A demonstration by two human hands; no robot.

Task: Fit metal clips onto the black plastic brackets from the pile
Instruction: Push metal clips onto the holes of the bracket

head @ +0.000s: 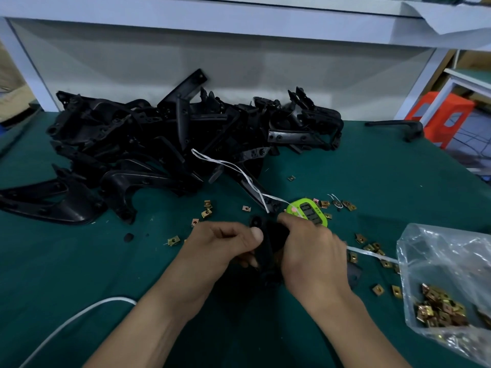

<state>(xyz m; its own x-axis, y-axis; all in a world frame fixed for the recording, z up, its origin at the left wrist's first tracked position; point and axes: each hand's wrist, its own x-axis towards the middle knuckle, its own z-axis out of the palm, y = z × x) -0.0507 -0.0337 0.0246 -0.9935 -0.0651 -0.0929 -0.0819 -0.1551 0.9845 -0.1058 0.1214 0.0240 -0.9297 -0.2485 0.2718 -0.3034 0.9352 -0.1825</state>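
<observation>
A green bench mat (79,261) carries the work. Both hands hold one black plastic bracket (271,243): the left hand (225,245) pinches it with the thumb pressed on its edge, and the right hand (310,251) curls round its other side. The bracket pile (148,144) lies beyond the fingertips, with loose metal clips (173,240) scattered around them. A green timer (309,212) sits just past the right fingers, and a clear bag of clips (438,251) lies to their right.

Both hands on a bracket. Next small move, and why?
Probably push the left hand thumb against the bracket edge while the right hand braces it: both grip it, thumb at its edge. What sits under the thumb is hidden.
</observation>
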